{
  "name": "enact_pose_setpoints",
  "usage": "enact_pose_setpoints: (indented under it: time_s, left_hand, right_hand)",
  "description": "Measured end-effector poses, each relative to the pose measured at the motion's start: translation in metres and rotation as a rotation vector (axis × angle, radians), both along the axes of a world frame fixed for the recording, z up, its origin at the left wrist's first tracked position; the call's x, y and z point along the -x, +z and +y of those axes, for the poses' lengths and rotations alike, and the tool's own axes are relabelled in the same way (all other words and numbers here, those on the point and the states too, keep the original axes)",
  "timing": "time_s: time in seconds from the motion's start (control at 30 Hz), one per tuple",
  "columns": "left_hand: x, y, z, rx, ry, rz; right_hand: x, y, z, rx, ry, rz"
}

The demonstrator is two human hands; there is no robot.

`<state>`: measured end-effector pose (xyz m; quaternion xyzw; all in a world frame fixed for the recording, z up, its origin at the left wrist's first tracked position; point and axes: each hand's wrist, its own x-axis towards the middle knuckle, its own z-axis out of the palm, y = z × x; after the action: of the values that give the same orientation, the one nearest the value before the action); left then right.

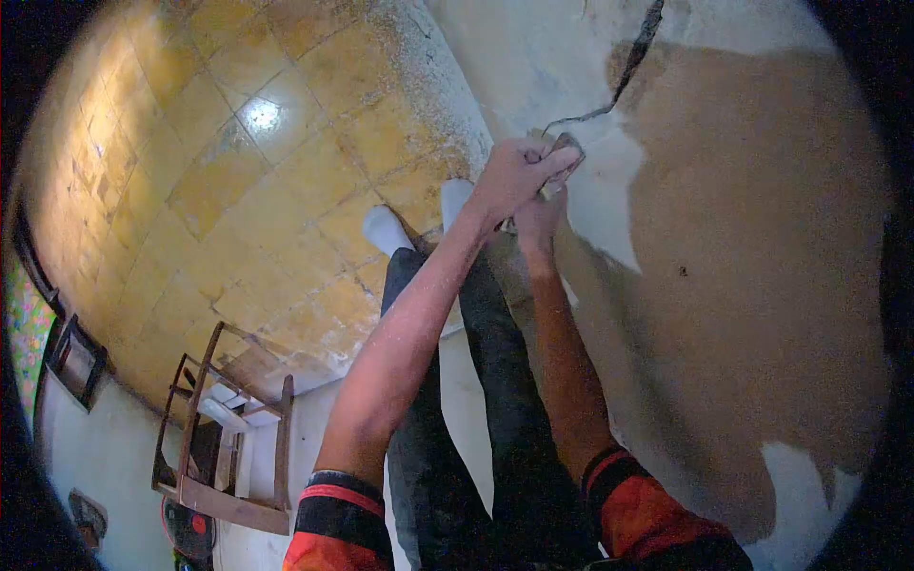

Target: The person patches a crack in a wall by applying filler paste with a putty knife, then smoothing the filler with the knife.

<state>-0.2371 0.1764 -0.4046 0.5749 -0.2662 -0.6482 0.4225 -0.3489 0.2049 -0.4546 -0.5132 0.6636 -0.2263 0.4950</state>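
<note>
Both hands meet at the cracked wall, high in the centre of the view. My left hand [514, 176] is closed round a small greyish tool [568, 147] whose end shows beyond the fingers, close to the lower end of the crack [633, 71]. Just below it, my right hand [541, 221] is closed on something I cannot make out, possibly the lower part of the same tool. Loose pale dust lies along the foot of the wall.
A large brown patch [752, 228] covers the wall at right. Yellow tiles [257, 190] form the floor, with my feet on them. A wooden frame [233, 504] holding pale pieces stands at lower left, near a round dark object [186, 528].
</note>
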Motion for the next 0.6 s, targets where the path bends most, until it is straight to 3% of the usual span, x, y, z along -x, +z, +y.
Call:
enact_pose_setpoints:
  time_s: [0.07,0.17,0.23,0.3,0.4,0.5,0.6]
  left_hand:
    - [-0.006,0.014,-0.010,0.013,0.030,-0.025]
    - [-0.002,0.011,0.001,-0.036,0.025,0.016]
    - [0.006,0.004,0.009,-0.063,-0.007,0.034]
    - [0.002,0.009,0.001,-0.064,-0.011,0.048]
    - [-0.007,0.023,-0.007,-0.084,-0.011,0.056]
    - [-0.007,0.031,-0.001,-0.102,-0.019,0.039]
    - [-0.011,0.038,-0.009,-0.071,0.023,0.089]
  right_hand:
    - [-0.005,0.021,-0.014,-0.146,-0.065,-0.125]
    - [-0.015,0.038,-0.002,-0.087,-0.151,-0.197]
    - [0.001,0.018,0.011,-0.082,-0.214,-0.159]
    - [-0.005,0.041,0.005,-0.116,-0.198,-0.139]
    - [-0.025,0.070,-0.002,-0.268,-0.386,-0.206]
    - [-0.018,0.066,0.004,-0.277,-0.331,-0.186]
    - [-0.015,0.095,-0.013,-0.476,-0.156,-0.036]
